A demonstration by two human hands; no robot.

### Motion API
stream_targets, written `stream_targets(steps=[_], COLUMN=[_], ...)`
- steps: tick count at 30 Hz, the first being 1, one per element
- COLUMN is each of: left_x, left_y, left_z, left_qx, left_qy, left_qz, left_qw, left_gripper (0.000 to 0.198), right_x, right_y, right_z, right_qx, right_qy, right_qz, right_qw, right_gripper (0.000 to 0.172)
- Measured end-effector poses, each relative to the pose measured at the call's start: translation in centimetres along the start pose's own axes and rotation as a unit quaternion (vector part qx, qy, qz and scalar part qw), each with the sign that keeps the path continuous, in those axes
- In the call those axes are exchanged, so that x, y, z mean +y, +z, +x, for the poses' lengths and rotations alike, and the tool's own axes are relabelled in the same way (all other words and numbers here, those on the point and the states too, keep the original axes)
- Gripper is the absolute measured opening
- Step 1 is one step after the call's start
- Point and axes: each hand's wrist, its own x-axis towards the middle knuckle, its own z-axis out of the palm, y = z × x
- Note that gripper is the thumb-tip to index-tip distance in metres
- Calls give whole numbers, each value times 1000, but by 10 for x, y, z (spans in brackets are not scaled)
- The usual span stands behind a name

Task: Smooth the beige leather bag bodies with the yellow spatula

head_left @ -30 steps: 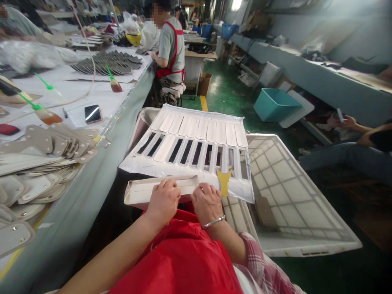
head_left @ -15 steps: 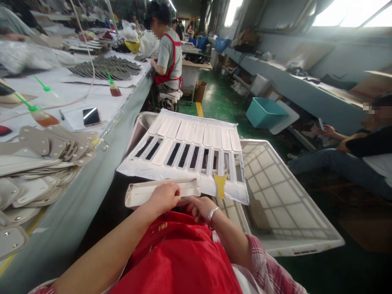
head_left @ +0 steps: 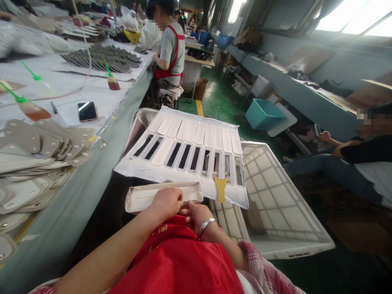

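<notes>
Left hand (head_left: 168, 199): fingers curled, grasping pale trough-shaped piece (head_left: 141, 198) by near side. Right hand (head_left: 197, 214): fingers bent at piece's near right edge; cannot tell whether gripping. Piece: near centre, at near side of slotted white board (head_left: 143, 170). Yellow tab (head_left: 221, 188): board's near right corner. White crate (head_left: 275, 196): right. Stacked grey parts (head_left: 59, 139): left, on table (head_left: 102, 98).
</notes>
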Motion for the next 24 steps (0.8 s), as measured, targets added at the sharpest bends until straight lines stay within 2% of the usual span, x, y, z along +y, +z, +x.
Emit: stream_targets(steps=[3, 7, 12, 20, 24], left_x=[-10, -28, -38, -31, -31], left_y=[-1, -2, -2, -1, -2], left_z=[-7, -25, -31, -25, -24], left_qx=[3, 85, 46, 62, 60], left_qy=[38, 42, 46, 14, 5], left_qz=[-35, -40, -10, 15, 21], left_qw=[999, 995, 998, 998, 998], left_gripper=[9, 6, 12, 14, 14], right_x=[3, 5, 10, 18, 20], right_y=[1, 0, 4, 12, 18], right_z=[0, 3, 8, 14, 15], right_qx=[10, 29, 37, 32, 21], right_qy=[-11, -15, -36, -56, -53], right_qz=[-3, -5, 4, -48, -36], right_qw=[1000, 999, 999, 997, 998], right_gripper=[24, 28, 27, 33, 36])
